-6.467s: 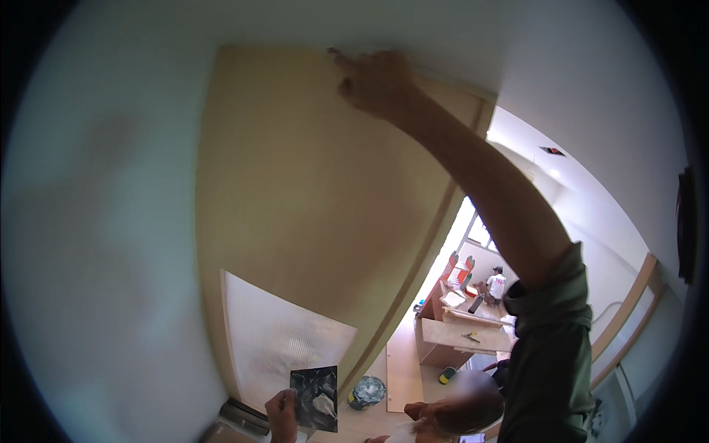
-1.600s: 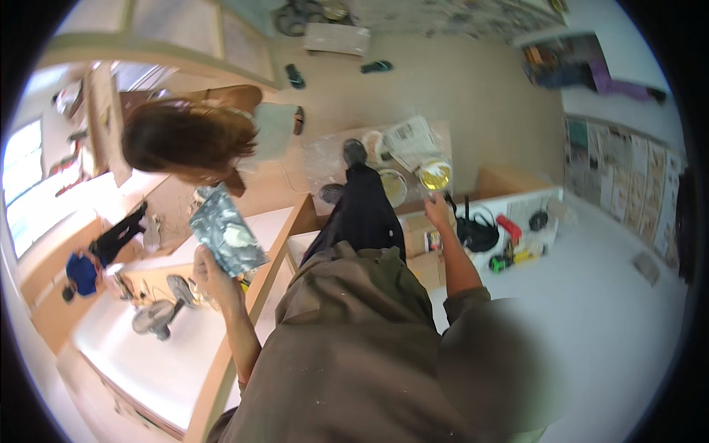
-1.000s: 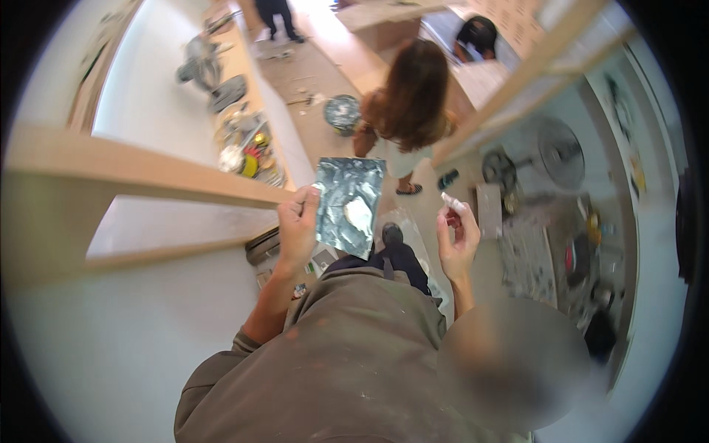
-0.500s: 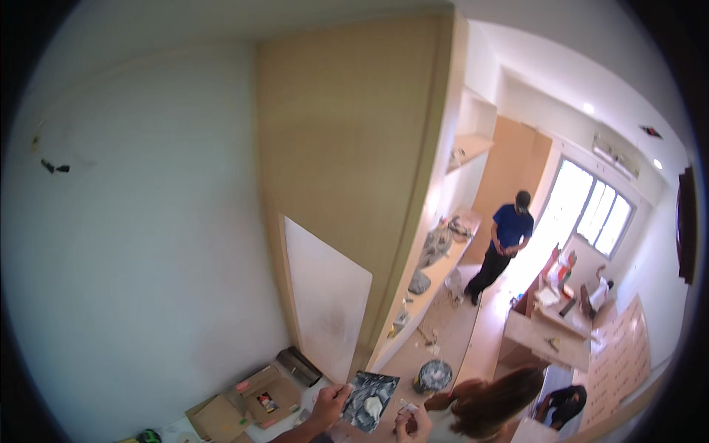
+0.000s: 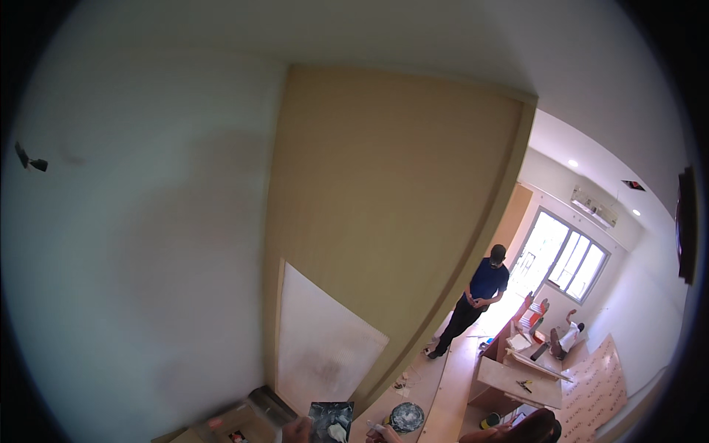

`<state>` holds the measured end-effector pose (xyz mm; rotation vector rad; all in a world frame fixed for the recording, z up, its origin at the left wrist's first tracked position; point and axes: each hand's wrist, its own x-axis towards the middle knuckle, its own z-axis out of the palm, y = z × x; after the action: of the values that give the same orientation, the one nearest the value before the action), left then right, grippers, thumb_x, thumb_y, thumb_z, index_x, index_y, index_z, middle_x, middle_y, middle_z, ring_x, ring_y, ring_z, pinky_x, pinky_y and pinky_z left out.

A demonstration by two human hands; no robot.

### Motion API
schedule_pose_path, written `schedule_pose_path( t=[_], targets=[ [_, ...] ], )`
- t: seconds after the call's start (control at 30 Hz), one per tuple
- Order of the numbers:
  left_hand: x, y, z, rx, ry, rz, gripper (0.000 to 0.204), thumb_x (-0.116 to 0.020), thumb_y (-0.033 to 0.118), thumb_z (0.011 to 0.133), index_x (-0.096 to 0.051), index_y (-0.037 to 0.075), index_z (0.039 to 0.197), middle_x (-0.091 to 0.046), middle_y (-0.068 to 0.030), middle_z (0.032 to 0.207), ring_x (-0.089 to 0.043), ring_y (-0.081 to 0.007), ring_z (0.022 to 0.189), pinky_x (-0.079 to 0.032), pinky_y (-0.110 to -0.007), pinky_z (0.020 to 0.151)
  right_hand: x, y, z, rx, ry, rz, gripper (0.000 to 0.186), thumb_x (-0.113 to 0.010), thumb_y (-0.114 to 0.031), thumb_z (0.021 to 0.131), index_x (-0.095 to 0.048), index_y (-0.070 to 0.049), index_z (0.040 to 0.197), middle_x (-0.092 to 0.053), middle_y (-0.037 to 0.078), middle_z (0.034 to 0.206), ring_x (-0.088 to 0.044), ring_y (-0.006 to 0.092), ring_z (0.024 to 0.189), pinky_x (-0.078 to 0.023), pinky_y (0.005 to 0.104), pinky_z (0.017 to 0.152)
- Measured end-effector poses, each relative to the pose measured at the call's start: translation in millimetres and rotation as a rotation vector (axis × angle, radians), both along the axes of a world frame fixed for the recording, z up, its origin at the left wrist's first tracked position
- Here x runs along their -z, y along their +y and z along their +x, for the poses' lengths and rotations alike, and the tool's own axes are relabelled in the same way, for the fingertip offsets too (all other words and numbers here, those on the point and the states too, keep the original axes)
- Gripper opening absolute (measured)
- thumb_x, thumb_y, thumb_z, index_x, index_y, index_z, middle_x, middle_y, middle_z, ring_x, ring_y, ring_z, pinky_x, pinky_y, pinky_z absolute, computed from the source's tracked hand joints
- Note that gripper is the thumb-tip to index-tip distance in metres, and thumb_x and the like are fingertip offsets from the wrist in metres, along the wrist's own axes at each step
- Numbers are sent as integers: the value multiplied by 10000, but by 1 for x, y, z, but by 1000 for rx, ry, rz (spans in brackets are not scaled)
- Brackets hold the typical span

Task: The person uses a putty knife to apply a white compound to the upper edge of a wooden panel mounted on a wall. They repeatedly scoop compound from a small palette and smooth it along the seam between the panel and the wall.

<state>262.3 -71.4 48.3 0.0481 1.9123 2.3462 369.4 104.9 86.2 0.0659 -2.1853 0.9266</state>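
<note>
At the lower edge my left hand (image 5: 297, 430) is closed on the edge of a dark, square putty board (image 5: 322, 413). The board is smeared with white, and a lump of white putty (image 5: 337, 433) sits on it. Just to its right, my right hand (image 5: 387, 435) is closed, cut off by the picture's lower edge. A small pale thing shows at its fingers, too little to name. Beyond the right hand stands a round bucket (image 5: 407, 417) with white-smeared contents. Ahead rises a tall wood-faced panel (image 5: 391, 199) with a white, slanted-top piece (image 5: 325, 340) low on it.
An open cardboard box (image 5: 214, 431) lies at the lower left by the wall. A person in a dark blue shirt (image 5: 489, 280) stands beyond the panel. Others are near a wooden bench (image 5: 517, 380) and at the lower right (image 5: 538, 428). Wires (image 5: 31, 159) stick out of the left wall.
The view has tilted up and nearer the panel, so both hands and the board sit lower in the picture. The shelves along the panel's right side have gone out of sight.
</note>
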Motion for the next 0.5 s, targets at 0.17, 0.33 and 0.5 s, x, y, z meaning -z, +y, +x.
schedule_pose_path(
  t=[0.17,0.33,0.5],
  targets=[
    [-12,-22,-29,37,-39,-4,272,-507,194,967,-577,0,790,-481,30,703,-416,-86,683,-376,-286,598,-44,-35,-25,11,-61,-73,172,-605,30,828,-617,36,999,-582,109,832,-577,189,721,-466,270,616],
    [-31,-34,-49,32,-89,-23,276,-513,199,969,-615,-23,840,-535,14,729,-455,-95,702,-409,-293,633,-44,-45,-54,10,-36,-49,212,-613,12,821,-631,17,1032,-603,114,858,-583,218,713,-465,305,663],
    [-2,-33,-71,13,62,-44,237,-537,164,953,-632,-50,925,-615,-45,789,-528,-120,701,-443,-316,640,-17,-29,-67,-30,-165,-67,258,-624,-34,832,-620,12,1086,-628,122,888,-601,231,764,-472,343,722]
  ],
)
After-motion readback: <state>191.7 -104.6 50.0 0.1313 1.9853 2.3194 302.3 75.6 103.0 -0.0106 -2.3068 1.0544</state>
